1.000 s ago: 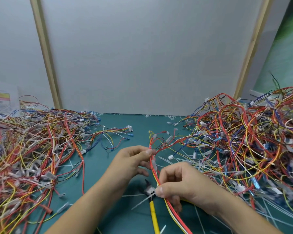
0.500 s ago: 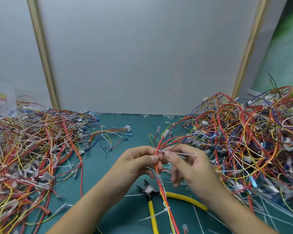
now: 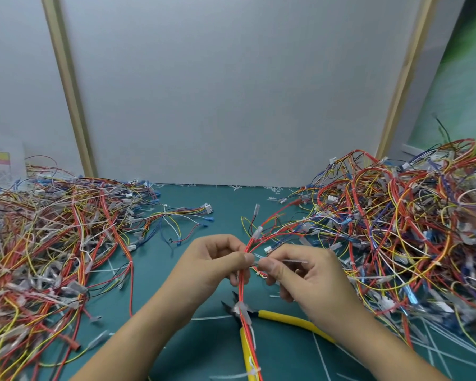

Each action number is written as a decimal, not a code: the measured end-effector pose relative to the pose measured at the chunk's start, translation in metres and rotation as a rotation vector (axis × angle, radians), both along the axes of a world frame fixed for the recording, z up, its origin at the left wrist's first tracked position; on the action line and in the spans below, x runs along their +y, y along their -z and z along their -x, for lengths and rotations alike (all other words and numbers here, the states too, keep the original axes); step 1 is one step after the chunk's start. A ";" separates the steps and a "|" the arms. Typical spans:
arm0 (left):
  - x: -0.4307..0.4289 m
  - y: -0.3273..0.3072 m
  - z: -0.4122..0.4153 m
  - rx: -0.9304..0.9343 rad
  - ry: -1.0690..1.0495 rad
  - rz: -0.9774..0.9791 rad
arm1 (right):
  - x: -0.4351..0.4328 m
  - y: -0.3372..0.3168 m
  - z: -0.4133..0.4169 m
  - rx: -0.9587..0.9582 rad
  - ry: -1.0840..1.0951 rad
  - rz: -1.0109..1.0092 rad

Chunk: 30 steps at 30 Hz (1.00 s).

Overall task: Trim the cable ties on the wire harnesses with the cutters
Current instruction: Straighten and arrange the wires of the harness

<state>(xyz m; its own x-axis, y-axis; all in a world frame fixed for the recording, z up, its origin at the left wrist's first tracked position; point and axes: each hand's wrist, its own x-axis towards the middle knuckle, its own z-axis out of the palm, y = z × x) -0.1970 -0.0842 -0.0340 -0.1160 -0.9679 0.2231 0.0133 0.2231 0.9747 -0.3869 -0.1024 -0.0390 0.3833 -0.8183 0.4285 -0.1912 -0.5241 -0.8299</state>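
Harness [image 3: 243, 291] in left grip [image 3: 215, 266]; tie [image 3: 296, 261] in right grip [image 3: 309, 283].

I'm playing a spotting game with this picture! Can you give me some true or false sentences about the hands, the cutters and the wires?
1. The right hand holds the cutters. False: the cutters lie on the green mat, and the right hand pinches a cable tie.
2. The left hand pinches a wire harness. True.
3. The cutters have blue handles. False: they are yellow.
4. There is a left wire pile and a right wire pile. True.
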 end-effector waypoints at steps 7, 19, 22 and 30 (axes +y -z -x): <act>-0.002 -0.001 -0.001 -0.017 -0.057 0.056 | -0.002 0.000 0.002 -0.012 -0.019 -0.040; -0.012 0.007 -0.010 0.265 -0.257 0.025 | 0.012 -0.010 -0.002 0.137 -0.388 -0.511; -0.011 0.010 -0.008 0.324 -0.252 0.006 | 0.023 -0.011 -0.009 0.196 -0.466 -0.537; -0.012 0.007 -0.010 0.051 -0.425 0.020 | -0.048 -0.066 -0.034 -0.009 0.050 -0.312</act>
<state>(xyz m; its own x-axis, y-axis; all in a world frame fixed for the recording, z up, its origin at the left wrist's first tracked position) -0.1868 -0.0960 -0.0414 0.3038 -0.9226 0.2377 -0.0360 0.2382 0.9705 -0.3532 -0.1507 0.0271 0.3369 -0.9283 0.1572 -0.2020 -0.2343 -0.9509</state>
